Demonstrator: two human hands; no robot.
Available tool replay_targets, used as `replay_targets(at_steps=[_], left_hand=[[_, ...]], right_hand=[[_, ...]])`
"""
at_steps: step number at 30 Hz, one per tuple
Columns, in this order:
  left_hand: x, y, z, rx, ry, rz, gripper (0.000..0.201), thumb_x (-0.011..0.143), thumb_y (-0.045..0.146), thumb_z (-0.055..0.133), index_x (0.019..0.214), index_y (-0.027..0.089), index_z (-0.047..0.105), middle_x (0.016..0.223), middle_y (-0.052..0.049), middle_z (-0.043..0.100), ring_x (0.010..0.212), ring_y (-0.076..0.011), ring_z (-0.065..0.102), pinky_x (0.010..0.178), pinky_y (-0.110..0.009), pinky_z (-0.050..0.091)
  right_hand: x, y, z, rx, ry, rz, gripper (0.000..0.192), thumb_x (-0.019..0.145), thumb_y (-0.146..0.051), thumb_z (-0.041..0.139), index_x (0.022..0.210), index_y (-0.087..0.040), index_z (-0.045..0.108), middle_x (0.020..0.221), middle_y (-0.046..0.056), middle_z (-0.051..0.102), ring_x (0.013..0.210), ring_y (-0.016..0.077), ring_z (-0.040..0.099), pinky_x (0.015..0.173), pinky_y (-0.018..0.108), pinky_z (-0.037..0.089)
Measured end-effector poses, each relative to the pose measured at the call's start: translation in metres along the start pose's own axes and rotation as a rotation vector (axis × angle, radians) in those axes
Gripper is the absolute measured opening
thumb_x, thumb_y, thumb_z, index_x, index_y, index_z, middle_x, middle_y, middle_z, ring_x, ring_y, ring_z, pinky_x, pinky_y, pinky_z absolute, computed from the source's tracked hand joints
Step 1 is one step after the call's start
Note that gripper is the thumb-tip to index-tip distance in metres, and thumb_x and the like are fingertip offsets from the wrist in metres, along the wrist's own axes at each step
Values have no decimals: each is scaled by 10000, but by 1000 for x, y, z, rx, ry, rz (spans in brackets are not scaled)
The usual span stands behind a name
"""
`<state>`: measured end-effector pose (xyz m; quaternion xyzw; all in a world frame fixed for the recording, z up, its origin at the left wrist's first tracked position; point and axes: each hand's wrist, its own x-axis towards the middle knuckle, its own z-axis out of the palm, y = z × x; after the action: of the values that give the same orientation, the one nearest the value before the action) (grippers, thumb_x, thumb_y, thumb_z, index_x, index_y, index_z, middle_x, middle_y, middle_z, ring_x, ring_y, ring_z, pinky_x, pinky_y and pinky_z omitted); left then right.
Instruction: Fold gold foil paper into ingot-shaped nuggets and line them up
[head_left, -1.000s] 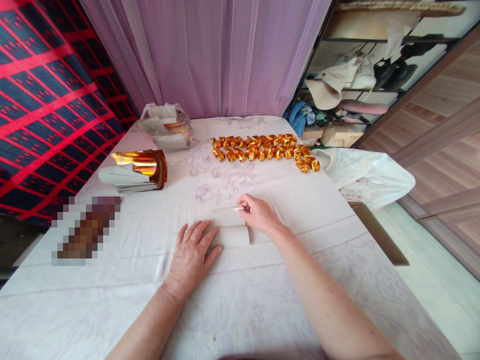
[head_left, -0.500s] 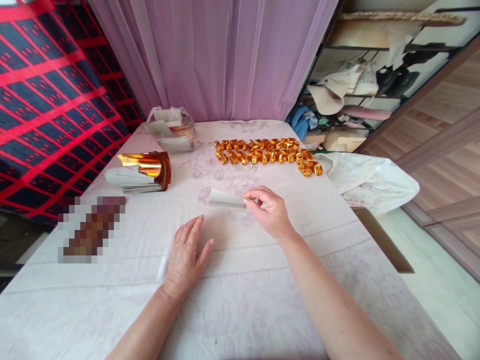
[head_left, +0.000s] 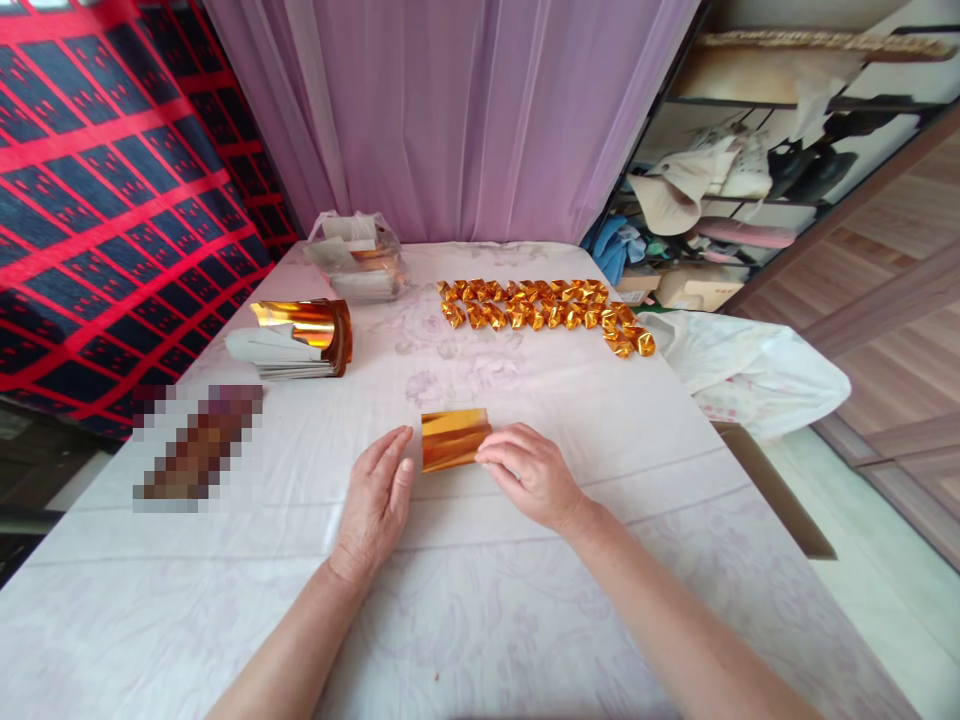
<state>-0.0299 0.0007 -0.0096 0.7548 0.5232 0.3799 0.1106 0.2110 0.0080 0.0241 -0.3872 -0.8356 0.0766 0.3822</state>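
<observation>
A small sheet of gold foil paper is between my hands with its shiny side up, creased along its length. My right hand pinches its right edge between thumb and fingertips. Just left of the sheet, my left hand rests on the table with fingers stretched out and holds nothing. Farther back, folded gold foil pieces stand in rows. At the left lies a bent stack of foil paper, grey on one side and gold on the other.
A clear plastic bag of more paper sits at the back left of the cloth-covered table. On the left is a blurred-out patch. A white plastic bag hangs by the right edge, near a shelf with shoes and a cap.
My right hand has brought the foil paper closer and turned it from its grey side to its gold side. My left hand stays open, with its fingers drawn closer together.
</observation>
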Motion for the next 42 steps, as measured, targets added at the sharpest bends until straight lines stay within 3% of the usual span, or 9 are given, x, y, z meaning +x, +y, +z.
replay_targets(at_steps=[8, 12, 19, 27, 34, 42], left_hand=[[2, 11, -11, 105, -304, 56, 432, 1022, 369, 270, 1277, 272, 605, 1337, -46, 622, 1345, -268, 441, 1109, -571, 278], [1, 13, -9, 152, -366, 82, 423, 1014, 382, 300, 1313, 285, 583, 1381, -47, 590, 1391, -292, 376, 1120, -608, 215], [1, 12, -4, 192, -393, 56, 454, 1016, 420, 303, 1366, 253, 539, 1412, -65, 562, 1397, -313, 362, 1125, -617, 195], [1, 14, -1, 281, -358, 70, 471, 1009, 463, 315, 1297, 220, 597, 1469, -101, 494, 1396, -338, 362, 1100, -625, 243], [2, 19, -3, 303, -397, 83, 509, 1007, 500, 299, 1350, 216, 546, 1403, -85, 567, 1377, -335, 389, 1110, -649, 204], [-1, 28, -2, 349, -343, 151, 514, 967, 560, 381, 1248, 211, 633, 1393, -88, 574, 1341, -332, 439, 1145, -614, 156]], right_hand=[[-19, -8, 2, 31, -44, 9, 187, 929, -138, 531, 930, -253, 679, 882, 23, 720, 850, 162, 654, 798, 315, 527], [-27, -7, 3, 39, -51, 20, 187, 938, -148, 518, 940, -253, 673, 892, 26, 719, 853, 164, 654, 797, 321, 531], [-29, 0, 5, -25, -136, 98, 120, 918, -225, 561, 981, -229, 663, 1005, 65, 710, 949, 212, 643, 861, 389, 510], [-21, -2, 14, -237, -271, 196, 309, 927, -299, 569, 1197, -169, 644, 1322, 142, 602, 1225, 298, 522, 1003, 488, 426], [-23, -4, 15, -335, -298, 233, 301, 934, -305, 576, 1198, -183, 654, 1301, 97, 628, 1209, 280, 522, 997, 459, 400], [-18, -13, 17, -399, -289, 260, 349, 925, -393, 585, 1228, -232, 646, 1246, 105, 630, 1146, 288, 532, 962, 446, 396]])
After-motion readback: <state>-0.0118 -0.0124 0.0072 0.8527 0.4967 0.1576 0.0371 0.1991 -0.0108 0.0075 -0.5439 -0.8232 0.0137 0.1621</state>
